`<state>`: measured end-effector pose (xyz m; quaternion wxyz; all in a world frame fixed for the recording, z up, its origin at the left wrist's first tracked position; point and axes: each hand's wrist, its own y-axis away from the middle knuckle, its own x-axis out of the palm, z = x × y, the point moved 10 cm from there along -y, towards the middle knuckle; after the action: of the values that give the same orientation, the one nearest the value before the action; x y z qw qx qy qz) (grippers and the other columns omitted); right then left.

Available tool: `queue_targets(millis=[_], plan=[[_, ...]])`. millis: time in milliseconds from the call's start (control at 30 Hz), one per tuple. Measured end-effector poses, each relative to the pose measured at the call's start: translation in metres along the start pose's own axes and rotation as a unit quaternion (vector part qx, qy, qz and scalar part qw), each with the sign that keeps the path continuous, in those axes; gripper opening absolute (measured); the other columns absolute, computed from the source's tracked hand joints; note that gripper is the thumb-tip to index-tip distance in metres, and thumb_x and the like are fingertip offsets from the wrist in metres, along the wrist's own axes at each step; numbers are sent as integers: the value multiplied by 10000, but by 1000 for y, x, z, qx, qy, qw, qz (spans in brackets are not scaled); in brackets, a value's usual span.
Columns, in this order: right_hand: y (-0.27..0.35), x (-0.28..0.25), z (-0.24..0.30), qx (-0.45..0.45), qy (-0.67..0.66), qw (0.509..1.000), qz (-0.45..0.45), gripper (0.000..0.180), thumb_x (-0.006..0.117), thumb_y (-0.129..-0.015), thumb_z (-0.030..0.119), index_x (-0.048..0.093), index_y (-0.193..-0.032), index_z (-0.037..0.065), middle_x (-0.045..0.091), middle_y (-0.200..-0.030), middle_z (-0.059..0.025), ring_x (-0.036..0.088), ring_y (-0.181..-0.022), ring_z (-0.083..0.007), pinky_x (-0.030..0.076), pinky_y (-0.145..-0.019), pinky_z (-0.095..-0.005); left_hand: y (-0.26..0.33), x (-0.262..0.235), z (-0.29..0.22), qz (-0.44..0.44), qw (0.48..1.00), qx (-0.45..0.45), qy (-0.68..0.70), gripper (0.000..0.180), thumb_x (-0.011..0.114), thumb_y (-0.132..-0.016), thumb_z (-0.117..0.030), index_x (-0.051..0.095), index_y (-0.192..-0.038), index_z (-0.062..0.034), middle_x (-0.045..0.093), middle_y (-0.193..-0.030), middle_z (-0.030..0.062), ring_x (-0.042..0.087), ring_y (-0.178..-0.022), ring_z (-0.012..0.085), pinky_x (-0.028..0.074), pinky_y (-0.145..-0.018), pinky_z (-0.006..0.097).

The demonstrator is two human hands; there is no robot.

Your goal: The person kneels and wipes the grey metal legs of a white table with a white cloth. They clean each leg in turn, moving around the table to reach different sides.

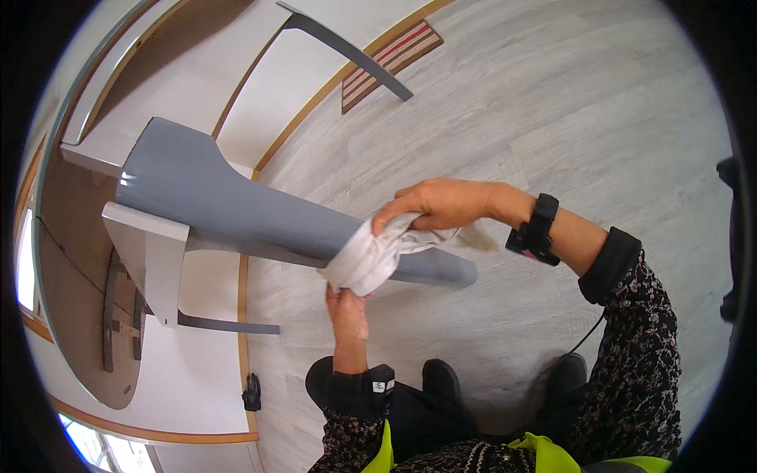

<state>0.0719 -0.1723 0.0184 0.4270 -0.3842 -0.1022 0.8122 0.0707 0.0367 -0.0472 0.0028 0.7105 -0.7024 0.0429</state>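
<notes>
A tapering grey table leg point(236, 209) runs from the upper left down to the wooden floor at centre. A white cloth point(364, 258) is wrapped around its lower part. My right hand point(438, 203) grips the top of the cloth from above, fingers closed on a fold. My left hand point(347, 309) holds the cloth's lower end from beneath the leg. A black band sits on my right wrist point(538, 229).
A pale wood floor point(568, 110) fills the right side. White wall panels with wood trim point(236, 87) and a second grey leg point(347, 51) lie at the upper left. A round wooden tabletop edge point(75, 260) curves along the left. My black shoes point(441, 378) are below.
</notes>
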Motion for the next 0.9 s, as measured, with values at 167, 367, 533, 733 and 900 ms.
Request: queue_targets(millis=[167,367,533,733,900], plan=[[31,37,-60,183,18,966,180,446,544,-717,1,585,-1093,236,580,-1101,-42,548,-959,-213,416,-831,-303,21,0,85,-2,961,-250,-117,311,480,-860,-147,416,-1158,-87,575,-895,81,594,-728,200,482,-546,276],[14,4,-46,166,-26,982,91,361,548,-684,16,627,-1016,132,641,-927,-37,577,-818,-147,439,-769,-260,18,-3,65,25,976,-203,74,272,512,-841,-211,501,-1059,-50,578,-872,94,604,-768,216,511,-651,298],[-18,-44,26,-10,-22,996,-89,346,540,-685,1,627,-1004,101,629,-909,-63,577,-800,-162,446,-744,-269,7,-18,-43,63,979,-16,195,196,456,-856,-91,541,-1004,6,594,-990,153,590,-905,222,512,-772,329],[-20,-76,120,-205,124,907,-348,257,577,-728,65,623,-962,161,560,-830,-106,569,-735,-265,456,-684,-339,27,10,-179,185,920,234,256,347,362,-911,-103,365,-1197,93,450,-1210,213,433,-1145,297,361,-1004,381],[-24,-61,120,-199,217,893,-340,310,531,-784,99,556,-1067,223,535,-849,-111,573,-731,-267,457,-624,-343,37,22,-191,67,931,338,123,372,449,-899,-166,391,-1201,42,405,-1250,193,371,-1191,272,281,-1049,392]])
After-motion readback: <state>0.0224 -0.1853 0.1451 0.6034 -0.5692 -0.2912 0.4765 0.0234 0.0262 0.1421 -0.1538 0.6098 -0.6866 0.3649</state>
